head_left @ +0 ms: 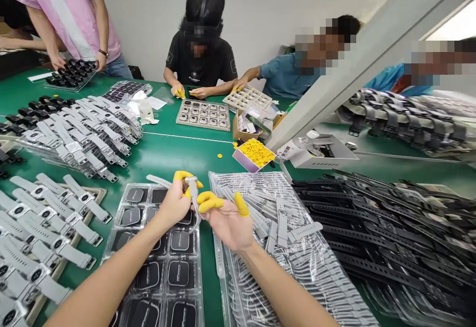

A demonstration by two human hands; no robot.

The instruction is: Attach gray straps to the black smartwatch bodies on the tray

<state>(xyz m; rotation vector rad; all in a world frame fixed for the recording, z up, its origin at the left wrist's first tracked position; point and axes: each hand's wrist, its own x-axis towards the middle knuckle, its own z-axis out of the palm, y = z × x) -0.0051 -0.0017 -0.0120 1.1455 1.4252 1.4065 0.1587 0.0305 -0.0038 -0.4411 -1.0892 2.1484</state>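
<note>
From the head view, the left hand [174, 203] pinches a small grey watch body with its light grey strap [192, 190] between yellow-capped fingertips, held up over the clear plastic tray of dark square watch faces [163, 262] so both hands can work on it. The right hand [228, 220] pinches the same piece from the other side, palm up. A clear plastic bag of light grey straps [282, 238] lies just beside it on the green table [178, 148], within easy reach. No writing is legible.
</note>
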